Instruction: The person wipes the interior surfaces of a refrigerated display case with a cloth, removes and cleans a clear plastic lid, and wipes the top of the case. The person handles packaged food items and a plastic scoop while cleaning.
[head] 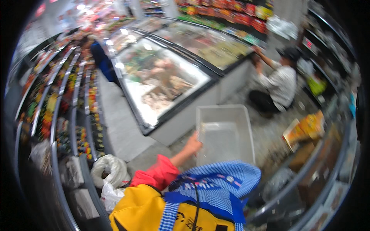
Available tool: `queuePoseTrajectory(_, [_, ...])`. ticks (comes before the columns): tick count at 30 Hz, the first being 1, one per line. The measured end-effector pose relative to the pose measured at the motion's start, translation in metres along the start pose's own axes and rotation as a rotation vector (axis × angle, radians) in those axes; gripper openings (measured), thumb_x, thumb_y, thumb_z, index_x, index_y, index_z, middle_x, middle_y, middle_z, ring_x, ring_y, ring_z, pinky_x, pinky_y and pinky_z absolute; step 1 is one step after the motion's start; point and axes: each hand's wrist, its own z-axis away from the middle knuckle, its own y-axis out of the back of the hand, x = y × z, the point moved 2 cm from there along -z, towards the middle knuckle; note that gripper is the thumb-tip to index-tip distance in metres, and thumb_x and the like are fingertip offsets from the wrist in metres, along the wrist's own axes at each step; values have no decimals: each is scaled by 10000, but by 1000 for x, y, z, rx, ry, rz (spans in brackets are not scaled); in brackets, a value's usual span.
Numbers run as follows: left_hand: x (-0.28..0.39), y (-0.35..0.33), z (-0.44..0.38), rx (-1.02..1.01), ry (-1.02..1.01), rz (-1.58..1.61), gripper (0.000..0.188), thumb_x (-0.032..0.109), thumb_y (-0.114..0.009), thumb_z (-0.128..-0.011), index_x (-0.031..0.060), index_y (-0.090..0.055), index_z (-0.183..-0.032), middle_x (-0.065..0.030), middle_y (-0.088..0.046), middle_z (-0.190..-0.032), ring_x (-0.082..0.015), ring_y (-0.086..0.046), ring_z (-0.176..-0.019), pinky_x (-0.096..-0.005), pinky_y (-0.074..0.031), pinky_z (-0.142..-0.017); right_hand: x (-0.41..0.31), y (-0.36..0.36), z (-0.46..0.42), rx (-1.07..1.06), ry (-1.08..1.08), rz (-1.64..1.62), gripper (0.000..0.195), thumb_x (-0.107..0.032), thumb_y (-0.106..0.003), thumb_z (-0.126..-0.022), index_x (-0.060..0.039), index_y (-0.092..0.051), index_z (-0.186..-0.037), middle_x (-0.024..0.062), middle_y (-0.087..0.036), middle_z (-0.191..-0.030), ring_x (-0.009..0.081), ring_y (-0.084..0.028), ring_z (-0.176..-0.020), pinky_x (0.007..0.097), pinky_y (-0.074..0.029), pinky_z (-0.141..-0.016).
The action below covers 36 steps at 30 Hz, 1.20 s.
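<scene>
A translucent white plastic bin [222, 132] is held up in front of my body, and nothing can be made out inside it. My left hand [193, 144], at the end of a red sleeve [157, 171], grips its left side wall. Part of the bin's near end is hidden by the blue checked apron [216, 179], which bulges out over my yellow top [138, 205]. My right hand is not in view. Just beyond the bin stands a glass-topped chest freezer [185, 115] with packed food under its lids.
Several shelves of packaged goods [63, 95] run along the left, with white plastic bags [111, 170] at their foot. On the right a person [279, 80] squats by the freezer's end, near a yellow printed carton [305, 128]. Another person in blue [102, 62] bends at the left shelves.
</scene>
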Motion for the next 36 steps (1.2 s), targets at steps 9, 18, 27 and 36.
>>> queuePoseTrajectory(9, [16, -14, -64, 74, -321, 142, 712, -61, -456, -667, 42, -363, -1366, -172, -585, -1171, -304, -568, -1088, -341, -437, -927, -133, 115, 42, -43, 464, -824, 492, -278, -378, -950, 30, -437, -1328, 195, -479, -1339, 343, -485, -1209, 464, -405, -1023])
queuePoseTrajectory(18, [68, -13, -65, -35, -293, 69, 737, -19, -459, -679, 82, -334, -1398, -227, -592, -1147, -354, -602, -1024, -372, -472, -874, -295, -68, 229, 249, 1031, -410, 517, -326, -456, -931, -66, -389, -1373, 193, -406, -1388, 347, -475, -1219, 513, -480, -930])
queuePoseTrajectory(27, [118, -16, 9, -227, -510, 11, 797, -18, -432, -694, 54, -218, -1459, -282, -518, -1259, -399, -506, -1190, -358, -382, -992, -331, -249, 297, -678, 791, 41, 287, -85, -529, -892, 27, -580, -1151, 52, -637, -1019, 122, -595, -875, 259, -480, -769])
queuePoseTrajectory(36, [133, -9, 64, -433, -771, -197, 801, -73, -394, -662, 33, -268, -1446, -251, -396, -1393, -399, -393, -1287, -389, -318, -1066, -260, -301, 214, -572, 846, 183, 337, -109, -610, -891, 14, -509, -1188, 52, -587, -1029, 109, -582, -805, 232, -479, -722])
